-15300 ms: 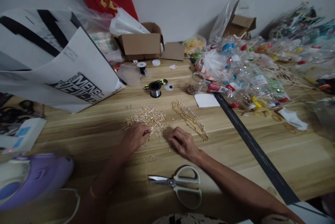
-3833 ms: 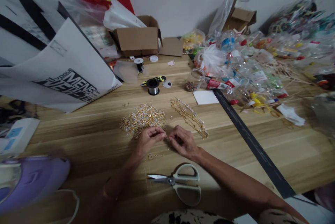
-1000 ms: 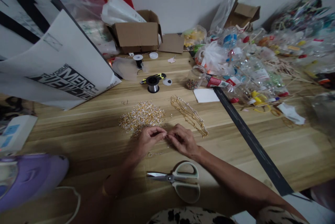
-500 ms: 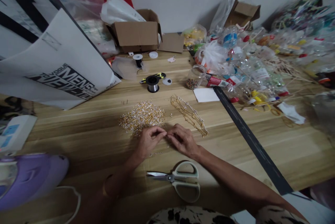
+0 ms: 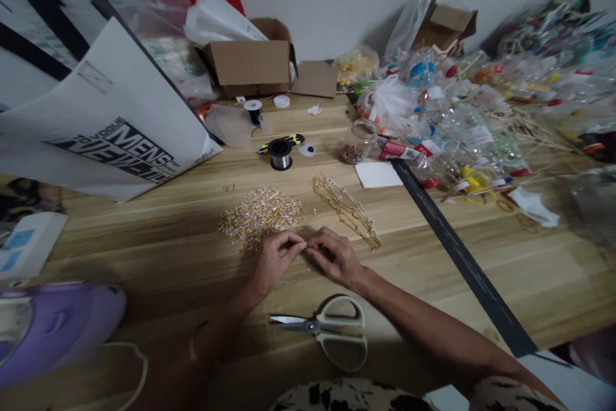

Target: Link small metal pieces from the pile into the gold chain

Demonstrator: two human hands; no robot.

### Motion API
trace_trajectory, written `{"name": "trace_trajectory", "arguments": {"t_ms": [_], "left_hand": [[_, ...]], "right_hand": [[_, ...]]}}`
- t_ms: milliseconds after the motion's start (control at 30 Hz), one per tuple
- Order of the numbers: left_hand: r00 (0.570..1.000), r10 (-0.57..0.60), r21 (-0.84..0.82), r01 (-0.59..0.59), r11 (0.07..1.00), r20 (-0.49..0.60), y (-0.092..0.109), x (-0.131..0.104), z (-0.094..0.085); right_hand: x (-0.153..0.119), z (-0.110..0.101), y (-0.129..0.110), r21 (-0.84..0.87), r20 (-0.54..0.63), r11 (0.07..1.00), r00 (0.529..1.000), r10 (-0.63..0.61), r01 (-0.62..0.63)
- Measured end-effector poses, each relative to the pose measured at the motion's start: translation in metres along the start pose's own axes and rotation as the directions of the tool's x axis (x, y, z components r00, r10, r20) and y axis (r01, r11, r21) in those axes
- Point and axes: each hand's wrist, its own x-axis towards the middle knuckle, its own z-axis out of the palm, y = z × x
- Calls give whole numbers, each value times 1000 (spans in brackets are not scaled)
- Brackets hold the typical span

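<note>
My left hand (image 5: 276, 258) and my right hand (image 5: 335, 257) meet fingertip to fingertip low over the wooden table (image 5: 192, 263). Each is closed in a pinch; whatever lies between the fingers is too small to make out. Just beyond my left hand spreads a pile of small gold and silver links (image 5: 262, 209). Several gold and silver chains (image 5: 347, 213) lie stretched out past my right hand. A short piece of fine chain (image 5: 289, 281) rests below the fingertips. Nearer to me are scissors (image 5: 315, 326), blades apart, pointing left.
Behind the pile stand a wire spool (image 5: 280, 156) and a jar of beads (image 5: 356, 145). A dark strip (image 5: 462, 254) crosses the right side, with plastic bottles (image 5: 476, 135) heaped beyond. A white paper bag (image 5: 110, 116) and a purple appliance (image 5: 62, 331) stand left.
</note>
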Motion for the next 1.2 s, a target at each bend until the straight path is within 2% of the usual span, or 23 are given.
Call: {"name": "trace_trajectory", "arguments": {"t_ms": [233,600,867,1000,1200], "left_hand": [[999,24,0,-24,1000,-35,3,0,-1],[999,44,-16,-44,999,4,1,0,1],[1000,15,-30,-14,999,6,1,0,2],[998,-59,-74,60,995,13,1,0,2],[977,-188,-224,207,952,104,3,1,2]], "right_hand": [[1,-1,0,39,-2,999,1000,17,-17],[1,-1,1,81,21,996,999,41,-42],[2,-1,1,122,22,990,997,74,-76],[5,-3,-1,166,23,978,992,127,-129],[6,-3,-1,254,12,934,967,256,-250]]}}
